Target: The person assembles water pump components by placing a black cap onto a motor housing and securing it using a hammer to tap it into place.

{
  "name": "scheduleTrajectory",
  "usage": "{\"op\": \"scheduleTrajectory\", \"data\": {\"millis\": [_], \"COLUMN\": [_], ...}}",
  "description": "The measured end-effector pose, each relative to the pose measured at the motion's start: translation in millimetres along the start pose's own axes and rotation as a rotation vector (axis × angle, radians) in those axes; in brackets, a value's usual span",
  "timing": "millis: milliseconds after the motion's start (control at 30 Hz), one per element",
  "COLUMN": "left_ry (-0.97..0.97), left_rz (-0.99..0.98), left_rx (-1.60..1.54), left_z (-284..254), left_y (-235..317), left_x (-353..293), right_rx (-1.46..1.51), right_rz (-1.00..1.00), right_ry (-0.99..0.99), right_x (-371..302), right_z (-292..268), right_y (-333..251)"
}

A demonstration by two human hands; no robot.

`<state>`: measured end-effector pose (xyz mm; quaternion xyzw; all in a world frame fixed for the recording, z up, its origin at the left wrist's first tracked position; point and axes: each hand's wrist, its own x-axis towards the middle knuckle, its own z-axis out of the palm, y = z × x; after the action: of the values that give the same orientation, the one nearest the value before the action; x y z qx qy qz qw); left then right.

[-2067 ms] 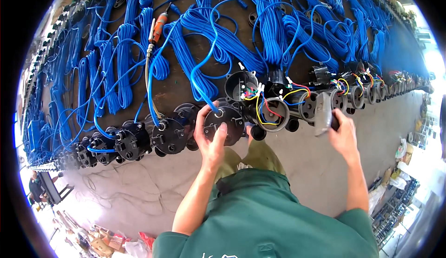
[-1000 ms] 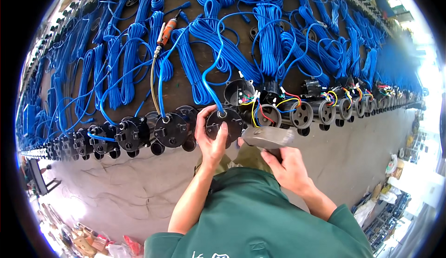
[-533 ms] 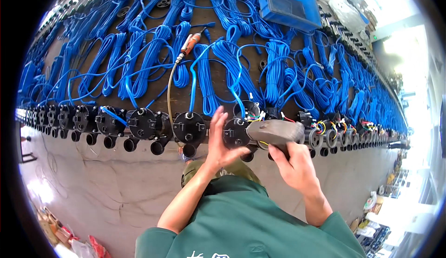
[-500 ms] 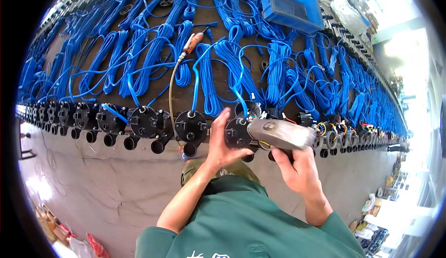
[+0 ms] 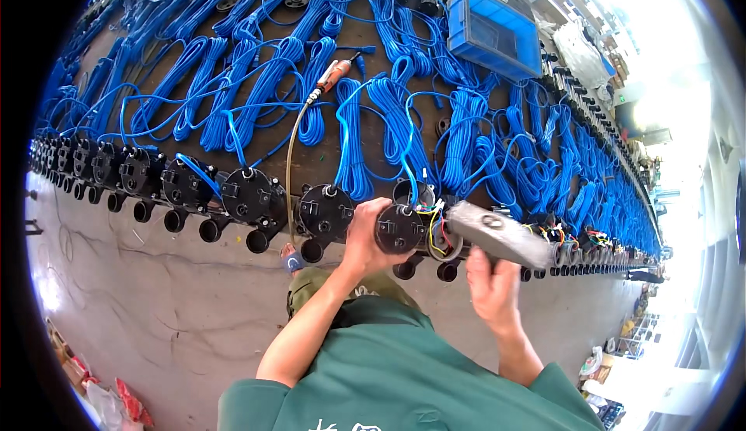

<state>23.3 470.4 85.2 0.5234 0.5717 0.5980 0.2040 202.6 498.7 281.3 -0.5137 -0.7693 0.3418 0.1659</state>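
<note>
Blue crate [image 5: 494, 33] sits among blue cable coils [image 5: 404, 120].

Long brown bench [image 5: 373, 39] running from upper left to far right, edges bent by the lens. Coiled bundles of blue cable [image 5: 353, 132] laid side by side across its top. Row of round black housings [image 5: 249, 196] with short downward spouts along the near edge, receding leftward. Orange-handled tool [image 5: 336, 75] among the coils, trailing a pale hose [image 5: 290, 175] over the bench edge. Blue plastic crate [image 5: 495, 33] at the far side. Grey concrete floor [image 5: 148, 299] below, cracked. Red and white packets [image 5: 116, 400] at lower left.
</note>
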Motion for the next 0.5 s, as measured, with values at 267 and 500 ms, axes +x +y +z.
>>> {"op": "scheduleTrajectory", "data": {"millis": [267,500], "left_ry": [0.006,-0.028], "left_rz": [-0.059,-0.032], "left_rx": [-0.033,-0.024], "left_z": [-6,4], "left_y": [-1,-11], "left_x": [-2,-6], "right_rx": [-0.044,-0.227], "right_rz": [-0.203,-0.008], "right_ry": [-0.165,-0.256], "right_x": [19,24], "right_z": [-3,54], "right_y": [-39,15]}}
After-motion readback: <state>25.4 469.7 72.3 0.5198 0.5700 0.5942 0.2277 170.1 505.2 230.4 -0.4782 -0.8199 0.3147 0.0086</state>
